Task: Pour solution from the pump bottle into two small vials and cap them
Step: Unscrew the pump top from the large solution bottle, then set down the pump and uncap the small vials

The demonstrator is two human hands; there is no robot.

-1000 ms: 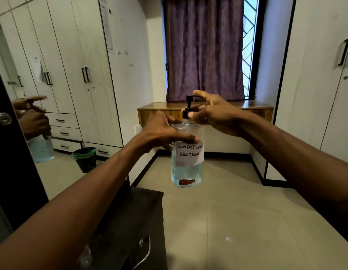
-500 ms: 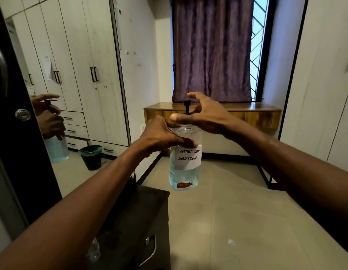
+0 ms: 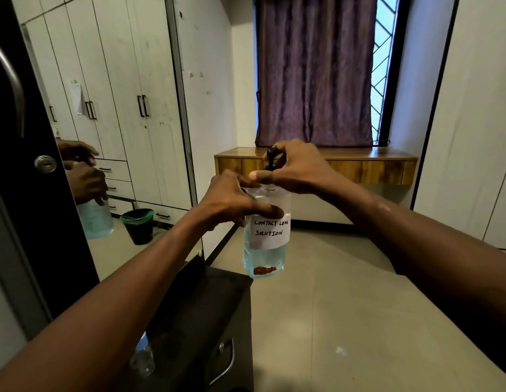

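Nearest to the camera there's a dark table (image 3: 206,301) w/ a drawer handle on its front, and something clear and glassy sits by its near edge (image 3: 143,356). Could be a vial, too blurry to tell.

Past that, the pump bottle (image 3: 265,239) is held up in the air over the floor, just beyond the table's far corner, not resting on anything. It's upright, about a third full of bluish liquid, w/ a handwritten label reading CONTACT LENS SOLUTION.

Left hand (image 3: 232,200) is wrapped around the bottle's shoulder, grip closed on it, thumb across the top of the label. Right hand (image 3: 295,169) is up at the neck, fingers pinched around the collar under the black pump head (image 3: 271,158). Looks to me like the unscrewing step, so the top comes off for pouring.

Tips imo: keep the left hand firm but don't squeeze, the plastic prob flexes and liquid could come up the neck. Twist w/ the right only and keep the bottle vertical. Lift the pump straight up so the dip tube doesn't drip everywhere. Honestly I'd do it over the table.

Farther back: a green-lined bin (image 3: 138,226), white wardrobes, a wooden ledge and a purple curtain (image 3: 314,69).
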